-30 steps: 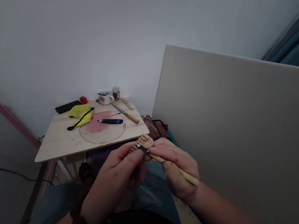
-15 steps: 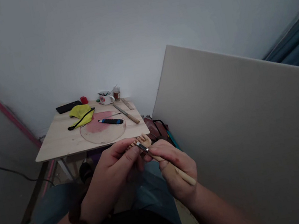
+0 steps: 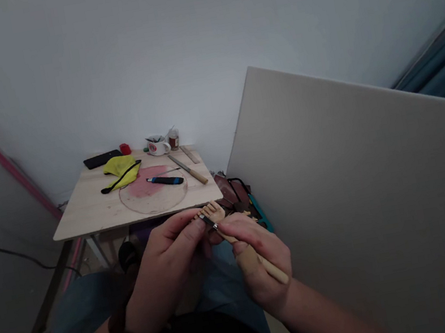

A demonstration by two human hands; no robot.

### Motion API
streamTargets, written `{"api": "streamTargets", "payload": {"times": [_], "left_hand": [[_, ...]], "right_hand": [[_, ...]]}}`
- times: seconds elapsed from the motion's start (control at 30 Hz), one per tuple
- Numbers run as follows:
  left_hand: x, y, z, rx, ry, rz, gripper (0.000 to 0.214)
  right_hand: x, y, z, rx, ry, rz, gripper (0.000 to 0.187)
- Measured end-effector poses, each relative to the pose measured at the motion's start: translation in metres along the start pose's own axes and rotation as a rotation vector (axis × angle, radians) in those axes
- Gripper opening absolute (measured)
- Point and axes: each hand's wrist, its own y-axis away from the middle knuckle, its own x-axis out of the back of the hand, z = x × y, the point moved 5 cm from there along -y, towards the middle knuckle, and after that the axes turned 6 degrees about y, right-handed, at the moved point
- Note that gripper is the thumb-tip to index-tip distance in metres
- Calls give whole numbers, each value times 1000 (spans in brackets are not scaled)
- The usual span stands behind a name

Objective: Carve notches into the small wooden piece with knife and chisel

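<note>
Between the fingers of my left hand (image 3: pixel 176 246) is a small pale wood carving (image 3: pixel 215 212) with a row of finger-like notches along its top. My right hand (image 3: pixel 259 254) is wrapped round the light wooden handle of a carving chisel (image 3: pixel 274 272). Its short metal blade points up and left, and the tip lies against the carving, close beside my left thumb. A tan bandage covers my right thumb. My left fingers partly hide the carving's lower side.
On the small wooden table (image 3: pixel 80 217) ahead lie a box cutter (image 3: pixel 165 181), a wooden-handled file (image 3: pixel 188 169), a yellow cloth (image 3: pixel 121 167) and a black phone-like object (image 3: pixel 102 159). A white mug (image 3: pixel 157 145) and a glass jar (image 3: pixel 173 139) stand behind. A pale panel (image 3: pixel 360 194) rises at right.
My right hand and the chisel have shifted slightly left and down, with the blade tip moving left along the carving. The carving has dipped a little. Things on the table are unmoved.
</note>
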Motion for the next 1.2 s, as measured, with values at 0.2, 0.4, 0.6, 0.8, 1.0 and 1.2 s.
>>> {"api": "streamTargets", "payload": {"times": [0.2, 0.4, 0.6, 0.8, 1.0, 1.2], "left_hand": [[-4, 1, 1, 0, 10, -44, 28], [-14, 2, 5, -6, 30, -88, 29], [-14, 3, -1, 6, 120, -24, 29], [-5, 1, -10, -12, 123, 10, 30], [-4, 1, -10, -41, 89, 7, 31], [-7, 0, -8, -12, 71, 14, 27]], "right_hand": [[0, 8, 2, -2, 21, 49, 37], [0, 11, 4, -4, 48, 69, 37], [2, 5, 4, 12, 16, 17, 39], [8, 7, 3, 10, 49, 6, 39], [5, 9, 5, 11, 28, 23, 41], [2, 12, 8, 4, 10, 41, 42]]}}
